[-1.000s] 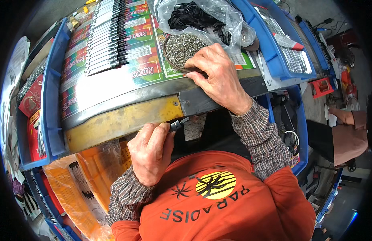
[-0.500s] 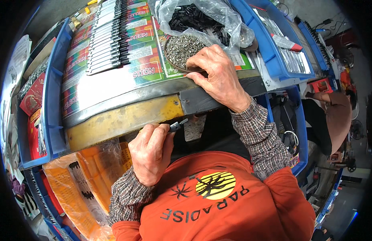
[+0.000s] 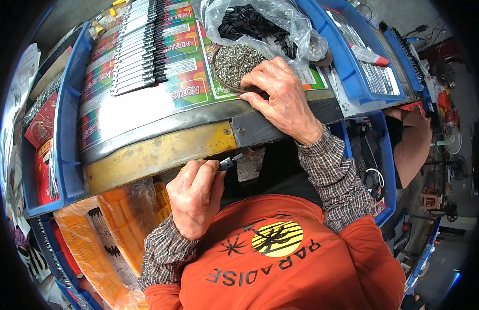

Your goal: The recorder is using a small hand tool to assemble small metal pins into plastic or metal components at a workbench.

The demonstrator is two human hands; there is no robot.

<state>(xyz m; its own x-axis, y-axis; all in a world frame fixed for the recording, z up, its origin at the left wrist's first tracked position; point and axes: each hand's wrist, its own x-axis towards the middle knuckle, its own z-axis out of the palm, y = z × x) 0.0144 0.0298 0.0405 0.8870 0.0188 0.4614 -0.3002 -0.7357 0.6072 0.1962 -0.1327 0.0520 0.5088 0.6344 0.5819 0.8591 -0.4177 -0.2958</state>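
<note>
My left hand (image 3: 194,196), held below the table's front edge, pinches a small dark grey piece (image 3: 227,164) with a thin metal tip pointing right. My right hand (image 3: 287,101) rests at the near right side of a round dish of small silver metal parts (image 3: 235,63). Its thumb and bent fingers close at the dish's rim; whatever lies between them is hidden. Behind the dish, a clear plastic bag (image 3: 212,26) holds many black pieces (image 3: 252,23). To the left, slim silver strips with black ends (image 3: 136,54) lie in a neat row on colourful printed sheets (image 3: 185,95).
A blue bin (image 3: 69,124) with red packets bounds the table's left. On the right stands another blue bin (image 3: 371,93) of silver strips. Orange crates in plastic wrap (image 3: 110,232) sit below left. A co-worker (image 3: 412,147) bends over at the far right.
Both my hands stay almost where they were, the left one still pinching the dark piece. The co-worker at the far right has shifted leftward, behind the blue bins.
</note>
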